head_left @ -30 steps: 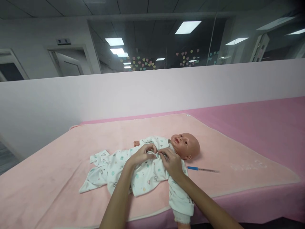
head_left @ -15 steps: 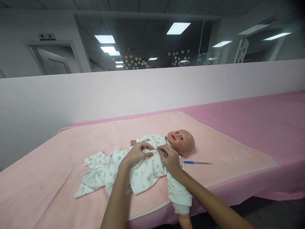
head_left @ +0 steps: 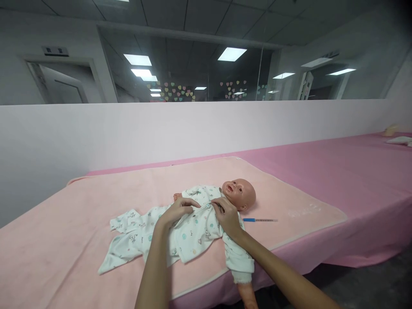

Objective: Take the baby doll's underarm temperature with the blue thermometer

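A baby doll [head_left: 240, 194] lies on its back on a pale pink blanket [head_left: 96, 214], head to the right. It wears a white printed romper [head_left: 189, 229]. My left hand [head_left: 177, 210] rests on the doll's chest with fingers curled, pinching the garment's front edge. My right hand [head_left: 227, 214] pinches the fabric just below the doll's chin, close to the left hand. One sleeved doll arm [head_left: 240, 264] hangs over the blanket's front edge.
A thin blue-tipped stick, like a thermometer [head_left: 259, 220], lies on the blanket right of the doll's head. The long pink table [head_left: 354, 171] runs right, with small items at its far end [head_left: 397, 135]. A white partition wall [head_left: 193, 128] stands behind.
The view has swung right and back a little. Both hands stay on the doll's chest, working the garment's front; the fingers have shifted slightly toward the collar.
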Motion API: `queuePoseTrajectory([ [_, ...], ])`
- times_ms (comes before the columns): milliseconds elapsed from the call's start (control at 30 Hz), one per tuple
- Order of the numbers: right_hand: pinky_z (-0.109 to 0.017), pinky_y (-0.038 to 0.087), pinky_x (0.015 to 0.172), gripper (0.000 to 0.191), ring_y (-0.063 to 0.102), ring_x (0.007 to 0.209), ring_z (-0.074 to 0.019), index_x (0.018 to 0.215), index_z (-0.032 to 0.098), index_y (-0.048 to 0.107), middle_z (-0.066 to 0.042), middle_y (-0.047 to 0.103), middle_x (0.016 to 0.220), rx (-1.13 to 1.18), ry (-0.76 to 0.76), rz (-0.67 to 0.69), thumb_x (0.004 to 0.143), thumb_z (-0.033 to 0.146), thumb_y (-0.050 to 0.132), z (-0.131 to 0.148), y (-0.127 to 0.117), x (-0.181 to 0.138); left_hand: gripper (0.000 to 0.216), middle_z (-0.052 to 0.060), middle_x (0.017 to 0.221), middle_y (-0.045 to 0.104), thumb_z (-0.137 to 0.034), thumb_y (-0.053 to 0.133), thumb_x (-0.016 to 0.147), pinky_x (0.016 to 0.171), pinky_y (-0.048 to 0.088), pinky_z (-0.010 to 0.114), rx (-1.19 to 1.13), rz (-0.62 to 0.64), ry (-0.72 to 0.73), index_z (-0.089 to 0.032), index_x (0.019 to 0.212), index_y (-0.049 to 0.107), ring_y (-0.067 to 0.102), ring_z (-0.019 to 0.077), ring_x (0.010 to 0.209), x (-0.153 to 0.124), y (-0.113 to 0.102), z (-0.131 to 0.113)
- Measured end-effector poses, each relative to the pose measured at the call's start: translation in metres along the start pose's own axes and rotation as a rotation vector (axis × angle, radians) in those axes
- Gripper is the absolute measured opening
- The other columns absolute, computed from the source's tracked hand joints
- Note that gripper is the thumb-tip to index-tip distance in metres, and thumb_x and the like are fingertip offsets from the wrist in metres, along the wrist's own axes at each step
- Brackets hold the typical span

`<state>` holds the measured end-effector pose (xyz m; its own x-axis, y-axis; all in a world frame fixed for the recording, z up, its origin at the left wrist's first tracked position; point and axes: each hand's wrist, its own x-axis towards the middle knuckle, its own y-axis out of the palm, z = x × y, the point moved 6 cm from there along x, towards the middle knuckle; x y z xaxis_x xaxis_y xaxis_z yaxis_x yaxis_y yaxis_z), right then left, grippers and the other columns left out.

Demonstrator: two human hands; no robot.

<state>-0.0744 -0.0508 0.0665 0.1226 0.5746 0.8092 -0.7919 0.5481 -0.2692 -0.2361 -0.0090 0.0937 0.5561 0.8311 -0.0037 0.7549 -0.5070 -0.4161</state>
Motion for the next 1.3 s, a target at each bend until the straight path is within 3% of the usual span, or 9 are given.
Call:
queuePoseTrajectory([
  [267,-0.024,0.045,0.064,0.018,0.059,0.073,-0.0138,0.084,0.02,0.06,-0.003,0.062,0.079,-0.11,-0.042,-0.012,0.085,0.018,0.042,0.001,-0.002,0.0,0.031,0.002,0.076,0.055,-0.017,0.045,0.056,0.062,0.036,0.024,-0.084,-0.108,-0.025,-0.015,0.082,0.064,0.047,0.0152,0.071,-0.016,-0.004,0.011],
  [367,-0.022,0.043,0.056,0.027,0.058,0.069,-0.0126,0.093,0.02,0.061,-0.006,0.062,0.094,-0.307,-0.195,-0.007,0.084,0.012,0.037,0.016,-0.001,-0.002,0.029,0.002,0.077,0.057,-0.017,0.043,0.058,0.066,0.037,0.025,-0.086,-0.171,0.023,-0.015,0.078,0.063,0.048,0.0161,0.074,-0.02,-0.005,0.012],
  [467,-0.021,0.038,0.05,0.032,0.058,0.067,-0.0112,0.102,0.022,0.059,-0.007,0.06,0.107,-0.421,-0.44,0.128,0.082,0.009,0.038,0.044,0.012,-0.01,0.027,0.002,0.079,0.06,-0.015,0.043,0.059,0.072,0.038,0.026,-0.065,-0.217,0.113,-0.015,0.078,0.063,0.051,0.017,0.08,-0.024,-0.003,0.009],
  [533,-0.02,0.037,0.048,0.029,0.058,0.068,-0.0111,0.102,0.023,0.058,-0.007,0.059,0.109,-0.443,-0.51,0.215,0.082,0.012,0.04,0.057,0.022,-0.013,0.027,0.003,0.08,0.062,-0.016,0.045,0.062,0.073,0.039,0.026,-0.05,-0.249,0.151,-0.015,0.08,0.064,0.053,0.0175,0.081,-0.027,-0.001,0.008],
  [833,-0.02,0.037,0.048,0.025,0.059,0.074,-0.0138,0.104,0.018,0.055,-0.01,0.057,0.11,-0.438,-0.341,0.252,0.083,0.025,0.043,0.056,0.029,-0.01,0.029,0.003,0.083,0.066,-0.017,0.05,0.065,0.07,0.042,0.025,-0.032,-0.384,0.18,-0.015,0.089,0.065,0.058,0.0175,0.08,-0.032,-0.006,0.018],
  [1100,-0.021,0.036,0.049,0.02,0.057,0.076,-0.012,0.091,0.016,0.055,-0.007,0.06,0.096,-0.388,-0.484,0.225,0.089,0.022,0.036,0.06,0.027,-0.014,0.028,0.005,0.085,0.068,-0.018,0.052,0.065,0.071,0.045,0.027,0.05,-0.447,0.165,-0.015,0.088,0.067,0.059,0.0184,0.079,-0.027,-0.008,0.024],
  [1300,-0.021,0.034,0.051,0.019,0.056,0.072,-0.0102,0.09,0.018,0.054,-0.004,0.06,0.084,-0.306,-0.427,0.149,0.09,0.025,0.037,0.053,0.022,-0.011,0.024,0.004,0.079,0.069,-0.018,0.049,0.067,0.071,0.045,0.027,0.153,-0.377,0.194,-0.016,0.08,0.07,0.059,0.0185,0.076,-0.028,0.0,0.017],
])
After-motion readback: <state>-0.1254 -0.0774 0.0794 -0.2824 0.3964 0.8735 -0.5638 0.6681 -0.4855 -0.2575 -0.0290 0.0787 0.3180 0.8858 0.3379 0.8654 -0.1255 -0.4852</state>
